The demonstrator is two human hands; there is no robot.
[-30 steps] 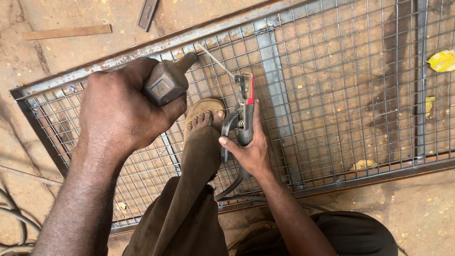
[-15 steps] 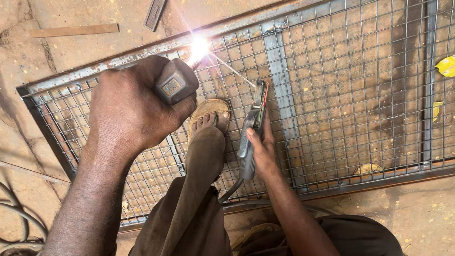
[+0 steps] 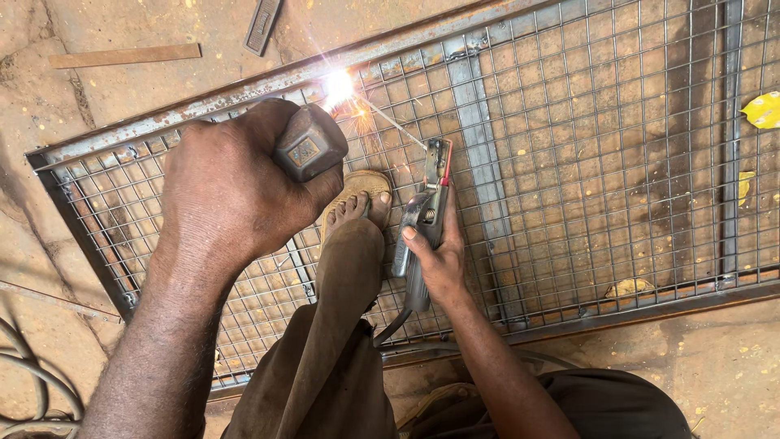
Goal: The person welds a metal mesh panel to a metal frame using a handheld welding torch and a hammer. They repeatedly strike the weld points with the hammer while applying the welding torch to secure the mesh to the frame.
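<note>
Head view: compared with half a second ago, the arc (image 3: pixel 338 84) is brighter and throws sparks, while both hands sit almost where they were. One left hand (image 3: pixel 231 183) is closed around a hammer head (image 3: pixel 309 146), raised close to the camera over the frame's upper rail. One right hand (image 3: pixel 439 256) is clamped on one electrode holder (image 3: pixel 424 221), above the wire mesh panel (image 3: pixel 585 162) that lies flat on the ground. The holder's long axis runs nearly upright in the picture, jaws uppermost. One welding rod (image 3: pixel 390 122) slants from those jaws up and left, its tip at the arc on the rail. One sandalled foot (image 3: pixel 357 203) rests on the mesh between the hands.
</note>
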